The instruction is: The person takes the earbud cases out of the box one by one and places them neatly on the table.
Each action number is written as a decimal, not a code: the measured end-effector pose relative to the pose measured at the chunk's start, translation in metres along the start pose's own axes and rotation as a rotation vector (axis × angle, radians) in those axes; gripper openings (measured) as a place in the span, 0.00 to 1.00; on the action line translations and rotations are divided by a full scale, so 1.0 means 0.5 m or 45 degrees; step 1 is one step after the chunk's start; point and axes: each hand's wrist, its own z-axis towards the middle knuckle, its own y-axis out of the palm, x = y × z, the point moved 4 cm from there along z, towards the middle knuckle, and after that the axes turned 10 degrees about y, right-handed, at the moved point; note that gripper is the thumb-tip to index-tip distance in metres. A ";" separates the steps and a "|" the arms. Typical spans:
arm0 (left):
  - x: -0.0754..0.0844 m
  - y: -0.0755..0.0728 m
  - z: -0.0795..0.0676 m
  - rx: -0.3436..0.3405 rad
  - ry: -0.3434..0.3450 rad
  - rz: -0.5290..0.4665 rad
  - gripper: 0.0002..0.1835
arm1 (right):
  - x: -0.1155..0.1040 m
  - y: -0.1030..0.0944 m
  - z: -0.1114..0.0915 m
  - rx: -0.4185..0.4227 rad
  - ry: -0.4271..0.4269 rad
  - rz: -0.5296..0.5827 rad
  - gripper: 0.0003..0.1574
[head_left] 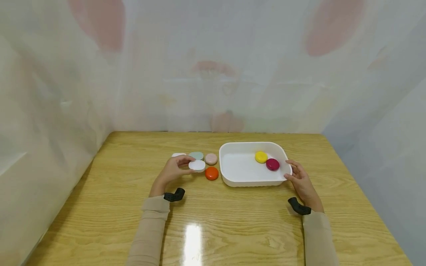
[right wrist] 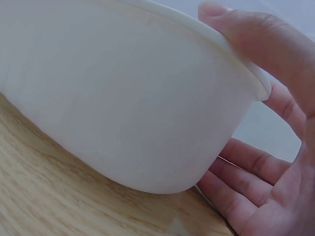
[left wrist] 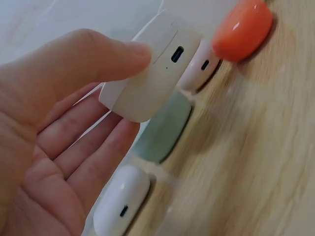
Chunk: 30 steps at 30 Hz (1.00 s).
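Note:
Between thumb and fingers my left hand (head_left: 173, 170) pinches a white earbud charging case (head_left: 197, 166), lifted over the table; its port shows in the left wrist view. Around it lie a white case (left wrist: 122, 202), a pale green case (head_left: 196, 156), a pale pink case (head_left: 211, 159) and an orange-red case (head_left: 211, 173). My right hand (head_left: 302, 183) grips the right end of a white plastic bin (head_left: 237, 183), thumb at the rim and fingers on the outer wall. Inside the bin, towards its right side, lie a yellow case (head_left: 261, 157) and a dark magenta case (head_left: 273, 164).
Everything stands on a wood-grain table (head_left: 233, 229), with a bright light reflection near its front. Pale patterned curtains (head_left: 213, 99) hang behind the table and at both sides. A black strap mount (head_left: 174, 195) sits on each wrist.

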 end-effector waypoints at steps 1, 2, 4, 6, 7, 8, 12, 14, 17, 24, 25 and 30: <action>-0.004 -0.002 -0.002 -0.002 -0.006 -0.012 0.22 | 0.000 0.000 0.000 -0.001 -0.001 0.000 0.28; -0.008 -0.004 -0.003 -0.003 -0.015 -0.023 0.22 | 0.001 0.000 0.001 -0.003 -0.004 0.004 0.28; -0.015 -0.006 -0.007 -0.014 -0.031 -0.046 0.22 | 0.001 -0.001 0.001 -0.007 -0.009 0.011 0.28; -0.020 -0.007 -0.011 -0.031 -0.052 -0.040 0.23 | 0.002 -0.001 0.001 -0.011 -0.007 0.015 0.27; -0.023 -0.006 -0.012 -0.036 -0.077 -0.036 0.23 | 0.003 -0.002 0.001 -0.009 -0.001 0.010 0.27; -0.027 -0.005 -0.013 -0.039 -0.099 -0.037 0.23 | 0.004 -0.002 0.001 -0.006 0.004 0.008 0.27; -0.037 0.000 -0.018 -0.049 -0.178 -0.044 0.23 | 0.006 -0.003 0.001 0.023 0.038 -0.021 0.27; -0.042 0.002 -0.019 -0.052 -0.208 -0.060 0.23 | 0.006 -0.004 0.001 0.031 0.042 -0.026 0.27; -0.046 0.005 -0.022 -0.070 -0.204 -0.059 0.24 | 0.005 -0.004 0.001 0.018 0.028 -0.015 0.27; -0.047 0.007 -0.023 -0.107 -0.187 -0.089 0.27 | 0.003 -0.003 0.001 -0.019 -0.006 0.008 0.28; -0.046 0.008 -0.024 -0.109 -0.183 -0.089 0.27 | 0.003 -0.004 0.001 -0.019 -0.006 0.007 0.28; -0.039 0.004 -0.026 -0.106 -0.159 -0.046 0.28 | 0.004 -0.004 0.001 -0.018 0.001 0.008 0.27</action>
